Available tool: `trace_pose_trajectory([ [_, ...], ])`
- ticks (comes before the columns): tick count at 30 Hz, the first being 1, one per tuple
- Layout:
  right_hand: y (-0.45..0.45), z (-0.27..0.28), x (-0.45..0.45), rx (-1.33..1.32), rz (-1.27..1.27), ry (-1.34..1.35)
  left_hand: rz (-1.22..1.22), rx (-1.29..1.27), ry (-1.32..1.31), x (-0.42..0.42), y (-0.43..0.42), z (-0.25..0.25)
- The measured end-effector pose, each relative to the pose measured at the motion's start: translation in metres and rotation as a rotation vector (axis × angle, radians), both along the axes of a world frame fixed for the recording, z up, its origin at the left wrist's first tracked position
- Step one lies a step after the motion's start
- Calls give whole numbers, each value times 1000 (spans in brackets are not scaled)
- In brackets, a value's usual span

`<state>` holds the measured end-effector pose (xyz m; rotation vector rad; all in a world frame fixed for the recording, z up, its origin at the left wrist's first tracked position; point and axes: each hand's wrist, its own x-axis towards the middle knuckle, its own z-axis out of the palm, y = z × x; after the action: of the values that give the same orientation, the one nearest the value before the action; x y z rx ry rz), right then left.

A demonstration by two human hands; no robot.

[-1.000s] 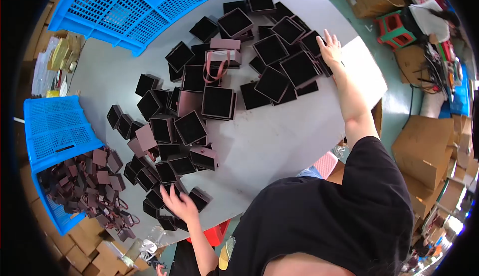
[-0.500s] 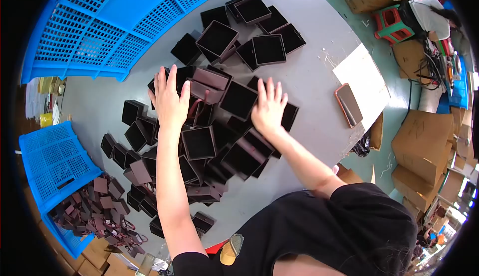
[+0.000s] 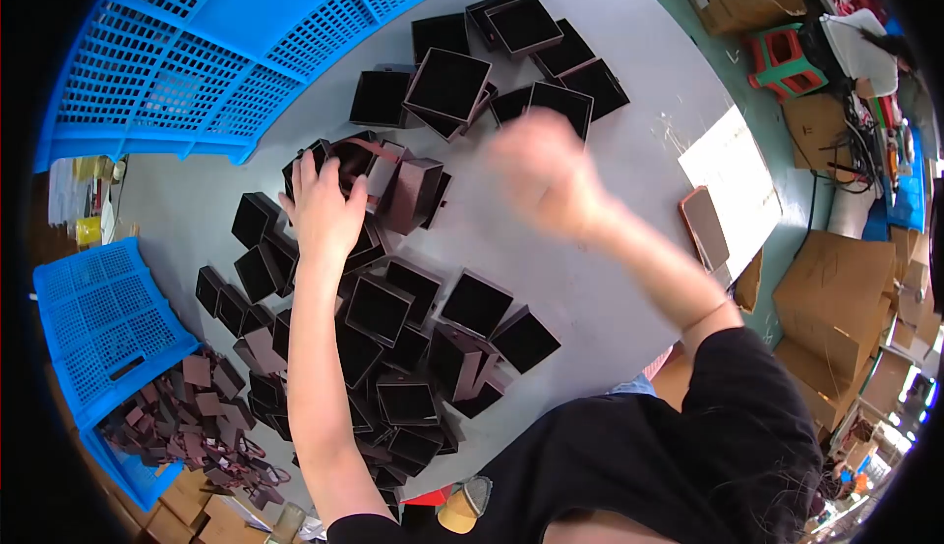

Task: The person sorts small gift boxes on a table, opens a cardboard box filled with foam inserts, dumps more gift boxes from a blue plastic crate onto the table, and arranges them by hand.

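Note:
My left hand [image 3: 324, 208] lies over dark drawer-style boxes at the left of the pile, its fingers spread and touching them. Just right of those fingers is a maroon-brown box [image 3: 411, 195], tilted. My right hand [image 3: 546, 171] is smeared by motion above the grey table [image 3: 590, 269]; its fingers cannot be made out. Beyond it, an open black-lined box tray [image 3: 562, 110] is partly covered by the hand. More open trays, such as one black-lined tray [image 3: 379, 308], lie jumbled nearer my body.
A large blue crate [image 3: 285, 13] stands along the far left edge. Another blue crate [image 3: 118, 318] at the lower left holds many small brown boxes. A phone [image 3: 704, 228] rests on white board [image 3: 737, 180] at the right. Cardboard boxes [image 3: 836, 298] stand on the floor.
The middle boxes have shifted toward my body, exposing grey tabletop between them and the far group. My right hand has lifted off the boxes and blurred. My left hand stays near the same spot.

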<state>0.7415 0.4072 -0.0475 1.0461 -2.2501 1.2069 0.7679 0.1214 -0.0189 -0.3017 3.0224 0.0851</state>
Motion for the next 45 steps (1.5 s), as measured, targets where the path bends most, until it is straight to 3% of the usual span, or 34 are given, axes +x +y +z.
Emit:
trace_pose_trajectory([
  [3, 71, -42, -132, 164, -298, -82, -140, 28, 242, -34, 11, -7],
  [4, 87, -63, -161, 252, -362, -246, -176, 44, 290, -49, 23, -4],
  [6, 104, -100, -207, 433, -416, -359, -209, 115, 237, -81, 37, -4],
  [8, 96, -115, -229, 349, -460, -433, -47, 289, 10, -115, 50, 4],
  [12, 61, -126, -249, 275, -273, -328, -169, -60, 251, -129, 47, -46],
  [13, 50, -120, -250, 273, -197, -374, -78, -14, 95, -125, 43, -53],
  [15, 28, -122, -238, 298, -77, -403, 96, 172, -312, -119, 31, -56],
  [18, -12, -124, -216, 358, 15, -288, 45, 112, -202, -77, 5, -71],
  [24, -119, -106, -136, 373, 116, -328, 109, 32, -122, 27, -78, -75],
  [28, -199, -105, -91, 370, 348, -274, 266, 297, -141, 97, -129, -64],
  [34, -300, -101, -19, 458, 580, -320, 402, 307, 156, 200, -179, -62],
  [37, -340, -99, -5, 503, 689, -306, 506, 320, 255, 227, -171, -27],
  [42, -375, -88, 11, 597, 659, -104, 600, 222, 408, 295, -160, -14],
  [45, -329, -52, 5, 450, 526, -69, 716, 213, 478, 344, -143, 1],
])
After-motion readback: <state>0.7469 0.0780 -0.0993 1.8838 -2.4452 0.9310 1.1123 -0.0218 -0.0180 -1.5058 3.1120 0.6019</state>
